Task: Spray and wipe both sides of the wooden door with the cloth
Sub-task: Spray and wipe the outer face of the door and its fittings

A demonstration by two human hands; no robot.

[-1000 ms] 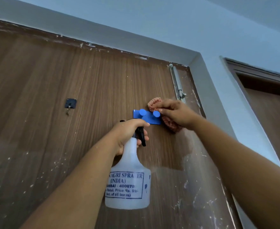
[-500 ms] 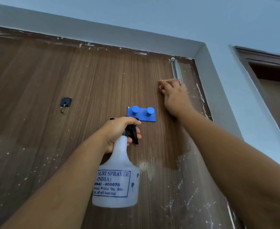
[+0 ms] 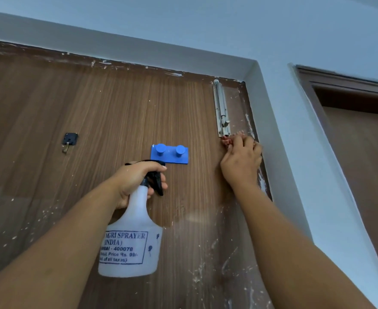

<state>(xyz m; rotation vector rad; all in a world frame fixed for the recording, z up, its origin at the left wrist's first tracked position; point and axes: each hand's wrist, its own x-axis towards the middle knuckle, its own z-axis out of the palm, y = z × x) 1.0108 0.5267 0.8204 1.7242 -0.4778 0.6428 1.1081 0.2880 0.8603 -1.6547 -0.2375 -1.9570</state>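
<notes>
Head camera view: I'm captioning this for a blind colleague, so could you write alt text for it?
A person's right hand presses a reddish cloth against a brown wooden door just below its silver metal bolt, while the left hand grips a white plastic spray bottle. A blue two-peg hook plate and a small black hook are fixed to the door.

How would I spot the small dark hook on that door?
Start at the brown wooden door. Look left of the blue two-peg plastic rack, well clear of both hands. The small black square hook sits alone there, with one little metal prong hanging below it, unlike the rack's round pegs.
</notes>
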